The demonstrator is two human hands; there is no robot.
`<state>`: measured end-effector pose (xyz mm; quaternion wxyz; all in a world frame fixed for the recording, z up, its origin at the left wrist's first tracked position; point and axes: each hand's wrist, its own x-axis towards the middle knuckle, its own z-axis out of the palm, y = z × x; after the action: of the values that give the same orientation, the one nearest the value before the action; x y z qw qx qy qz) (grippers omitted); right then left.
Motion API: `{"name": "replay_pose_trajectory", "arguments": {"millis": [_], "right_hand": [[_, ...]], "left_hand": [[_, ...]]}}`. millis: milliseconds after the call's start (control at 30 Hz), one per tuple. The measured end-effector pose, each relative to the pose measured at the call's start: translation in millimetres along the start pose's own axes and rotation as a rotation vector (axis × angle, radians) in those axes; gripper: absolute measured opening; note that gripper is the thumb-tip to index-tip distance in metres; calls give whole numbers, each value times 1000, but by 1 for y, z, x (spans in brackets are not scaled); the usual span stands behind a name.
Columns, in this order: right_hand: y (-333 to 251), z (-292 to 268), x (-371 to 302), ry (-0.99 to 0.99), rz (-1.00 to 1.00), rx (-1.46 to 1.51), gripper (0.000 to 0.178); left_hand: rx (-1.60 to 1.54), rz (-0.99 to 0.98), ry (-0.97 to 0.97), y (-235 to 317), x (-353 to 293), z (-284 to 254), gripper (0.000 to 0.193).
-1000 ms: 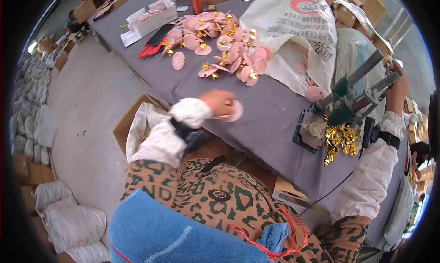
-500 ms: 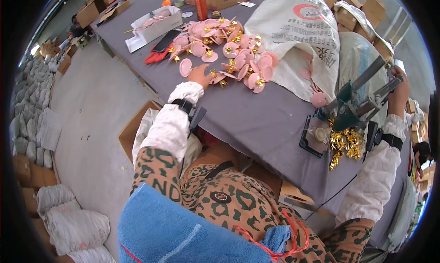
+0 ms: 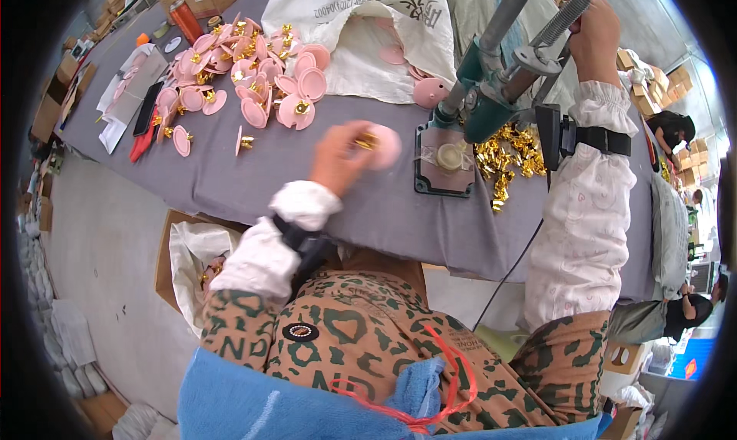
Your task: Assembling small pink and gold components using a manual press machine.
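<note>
My left hand (image 3: pixel 338 162) is closed on a pink disc (image 3: pixel 386 147) with a gold clip at its centre, somewhat smeared by motion. It hangs over the table, left of a green hand press (image 3: pixel 491 79). My right hand (image 3: pixel 597 37) is raised and wrapped around the press's lever at the far right. On the press base sits a round, pale seat (image 3: pixel 450 158) with nothing on it. Loose gold clips (image 3: pixel 510 154) lie heaped beside the base. Farther left is a pile of pink discs with gold clips (image 3: pixel 238 64); one disc (image 3: pixel 246 141) stands apart from it.
Behind the press, a white woven sack (image 3: pixel 345 14) lies open with pink discs inside. A phone (image 3: pixel 148 108), red gloves (image 3: pixel 142 145), a white box (image 3: pixel 127 87) and an orange can (image 3: pixel 186 22) are at left. A cable (image 3: pixel 510 279) hangs over the table's front edge.
My left hand has left the pile and swung right toward the press, carrying a pink disc. My right hand stays on the lever. The whole view has turned rightward.
</note>
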<state>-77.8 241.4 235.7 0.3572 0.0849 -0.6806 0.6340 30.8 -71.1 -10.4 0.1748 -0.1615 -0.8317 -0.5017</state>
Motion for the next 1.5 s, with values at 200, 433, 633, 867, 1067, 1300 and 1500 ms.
{"name": "replay_pose_trajectory", "arguments": {"millis": [200, 433, 633, 867, 1067, 1300, 1500], "right_hand": [[-12, 7, -9, -15, 3, 36, 11], [29, -36, 31, -41, 85, 243, 14], [-54, -46, -135, 145, -429, -403, 22], [13, -107, -314, -84, -106, -180, 22], [-35, -97, -209, -254, -368, -153, 25], [-44, -35, -29, -20, 41, 181, 26], [11, -14, 17, 22, 128, 129, 25]], "left_hand": [[-110, -65, -288, 35, 24, 100, 57], [-16, 16, -338, 33, 35, 121, 59], [18, -1, -339, 35, 34, 116, 60], [30, 16, -391, 51, 35, 120, 62], [67, -33, -340, 35, 32, 121, 59], [-126, 14, -257, 31, 26, 127, 45], [80, 59, -452, -39, 15, 26, 38]]}}
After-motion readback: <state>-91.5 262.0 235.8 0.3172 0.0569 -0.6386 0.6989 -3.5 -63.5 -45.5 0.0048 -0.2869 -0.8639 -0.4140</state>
